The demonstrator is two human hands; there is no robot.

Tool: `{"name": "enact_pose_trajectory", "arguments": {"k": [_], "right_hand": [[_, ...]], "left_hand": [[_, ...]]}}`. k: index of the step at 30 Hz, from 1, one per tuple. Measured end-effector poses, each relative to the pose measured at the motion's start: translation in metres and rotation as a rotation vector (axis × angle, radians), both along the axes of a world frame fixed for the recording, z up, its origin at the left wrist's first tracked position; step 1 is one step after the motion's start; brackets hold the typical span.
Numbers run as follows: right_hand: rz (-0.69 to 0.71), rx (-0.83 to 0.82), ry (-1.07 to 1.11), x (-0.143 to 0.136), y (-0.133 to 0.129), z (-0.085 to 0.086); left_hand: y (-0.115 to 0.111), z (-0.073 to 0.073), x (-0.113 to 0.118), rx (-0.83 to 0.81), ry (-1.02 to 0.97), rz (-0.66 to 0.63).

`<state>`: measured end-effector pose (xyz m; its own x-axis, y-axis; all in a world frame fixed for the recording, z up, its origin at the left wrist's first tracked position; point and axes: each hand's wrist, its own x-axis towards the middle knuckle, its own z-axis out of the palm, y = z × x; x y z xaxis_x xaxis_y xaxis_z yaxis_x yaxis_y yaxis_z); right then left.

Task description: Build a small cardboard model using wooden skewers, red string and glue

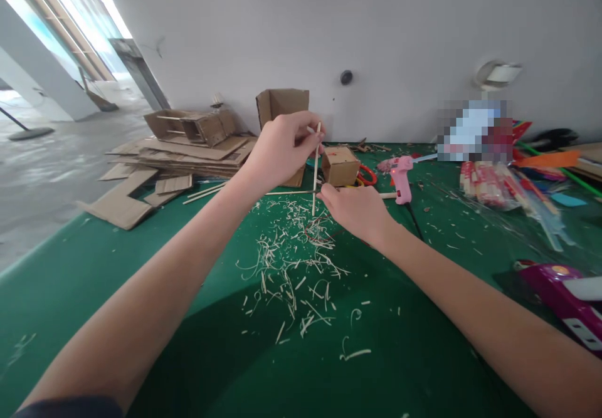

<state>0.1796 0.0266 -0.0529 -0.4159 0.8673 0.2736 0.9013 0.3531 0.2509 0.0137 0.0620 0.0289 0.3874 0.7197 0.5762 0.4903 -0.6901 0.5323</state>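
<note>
Head view: green-covered work table (211,318) against a pale wall, two bare hands meeting over its middle.
Wooden stick (315,167): one, thin, pale, near upright between the hands; upper end at the left fingertips, lower end free above the shavings.
Left hand (286,148): thumb and fingers pinched together on the stick's upper part.
Right hand (357,211): fingers curled, thumb side close against the stick's lower part; a small dark tip shows there, but whether it is a blade, and what the fingers grip, cannot be told.
Step in hand: by judgement, trimming or shaving the stick.
Next move: would seem to call for a steady left pinch and a light, controlled stroke along the lower part, fingertips out of its path.
Wood shavings (269,249): curls and slivers, scattered below the hands and toward the near edge.
Behind the hands: small cardboard box (341,166); red-handled scissors (370,172) beside it, partly covered.
Right side: pink glue gun (402,180), near the right hand; bundled packs (484,183); purple tool (557,286).
Left side: cardboard stack (188,155); loose sticks (202,195).
Obstruction: box and glue gun crowd the space beyond the right hand; litter underneath.
</note>
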Motion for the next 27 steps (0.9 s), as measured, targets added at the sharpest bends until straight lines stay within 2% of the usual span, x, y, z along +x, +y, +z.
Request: {"name": "enact_pose_trajectory", "arguments": {"k": [2, 7, 9, 13, 15, 20, 25, 27], "right_hand": [[-0.024, -0.021, 0.004, 0.0, 0.001, -0.003], [0.036, -0.183, -0.074, 0.003, 0.001, -0.014], [0.026, -0.153, -0.07, 0.004, 0.001, -0.011], [-0.034, 0.023, -0.003, 0.005, 0.005, -0.003], [-0.039, 0.011, -0.012, 0.006, 0.008, -0.005], [0.009, -0.155, -0.087, 0.012, 0.012, -0.016], [-0.024, -0.006, -0.01, 0.012, 0.011, -0.008], [-0.037, -0.005, -0.004, 0.011, 0.012, -0.007]], "left_hand": [[0.0, 0.0, 0.0, 0.0, 0.001, 0.005], [0.0, 0.001, -0.002, 0.022, 0.004, 0.018], [0.0, 0.0, -0.002, 0.027, 0.0, 0.016], [0.004, -0.001, -0.004, 0.006, -0.014, -0.024], [0.006, -0.002, -0.004, -0.009, -0.016, -0.029], [0.007, -0.002, -0.003, -0.019, -0.016, -0.034], [0.009, -0.005, -0.001, -0.018, -0.044, -0.019], [0.01, -0.006, -0.001, -0.023, -0.055, -0.022]]}}
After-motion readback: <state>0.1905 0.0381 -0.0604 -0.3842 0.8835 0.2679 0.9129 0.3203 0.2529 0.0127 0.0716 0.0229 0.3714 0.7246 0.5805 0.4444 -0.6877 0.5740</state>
